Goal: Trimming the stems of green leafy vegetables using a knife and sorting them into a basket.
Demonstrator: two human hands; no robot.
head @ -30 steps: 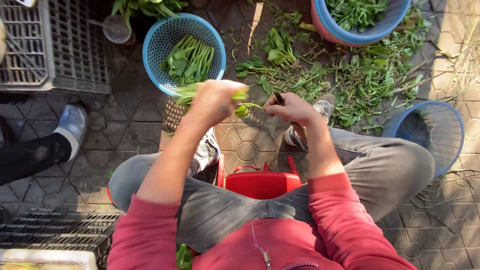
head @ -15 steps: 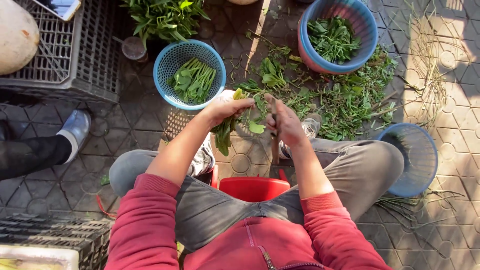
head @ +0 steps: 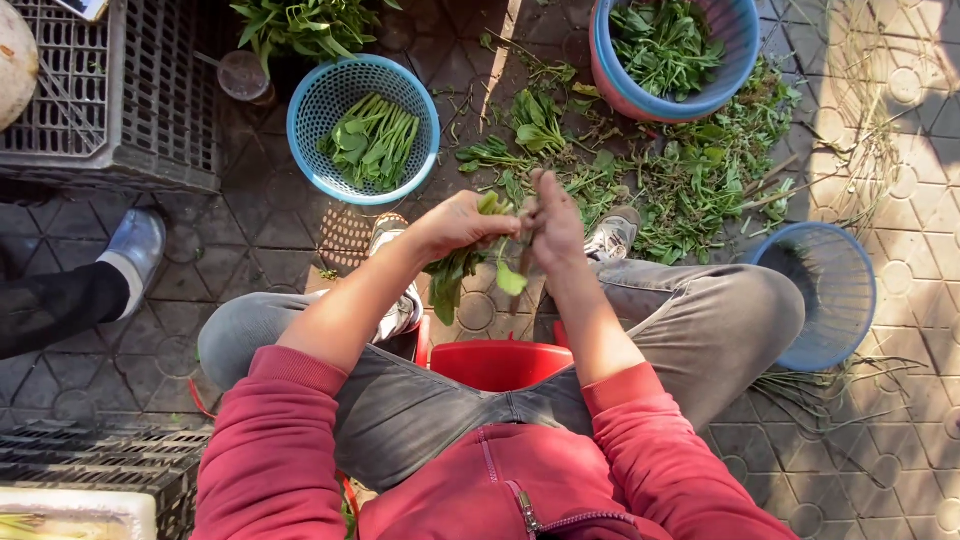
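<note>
Overhead: both hands — left hand, right hand — grip leafy stem; mesh basket, tub hold greens.

Left hand clenched, right hand pinching (forearms converging).
</note>
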